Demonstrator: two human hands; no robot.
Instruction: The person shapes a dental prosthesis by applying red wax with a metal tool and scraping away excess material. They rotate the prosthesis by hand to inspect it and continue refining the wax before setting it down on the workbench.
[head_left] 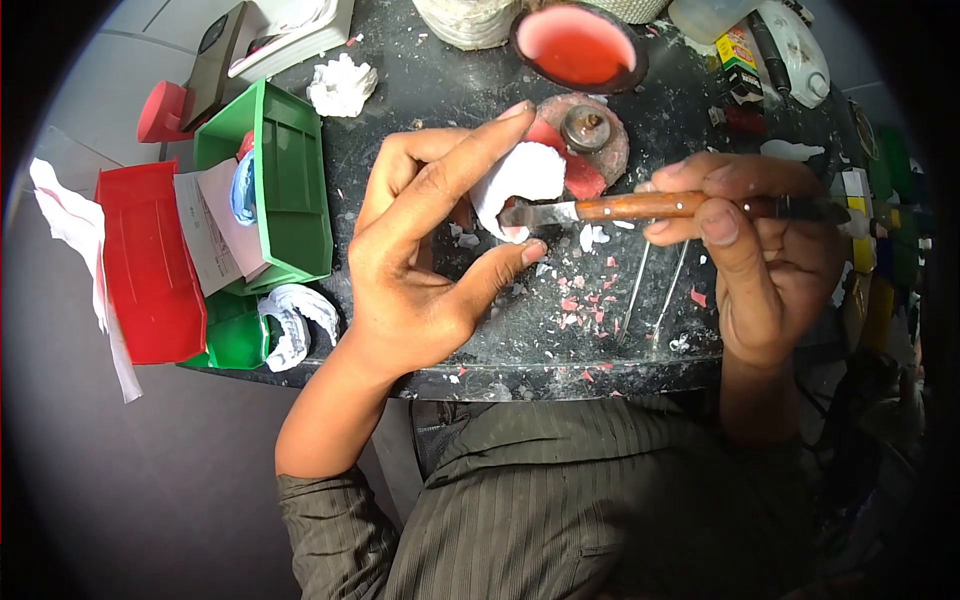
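Note:
Fingers and thumb of my left hand [430, 230] close around a white plaster dental cast [533, 178], horseshoe-shaped and tilted over the bench. Some pinkish material shows on its inner side. A wax knife [640, 206] with a riveted wooden handle lies in the grip of my right hand [765, 240]. Its flat metal blade points left, and the blade tip overlaps the lower inner edge of the cast. Just behind the cast, a small spirit lamp [588, 130] stands on a round slab beside pink wax pieces [583, 178].
Pink and white crumbs litter the dark bench [480, 375]. Two thin metal rods [640, 285] lie below the knife. At the left are a green bin [293, 180], a red bin [150, 265] and another cast [290, 325]. Crumpled tissue [342, 85] and a red-filled bowl [578, 48] stand farther back.

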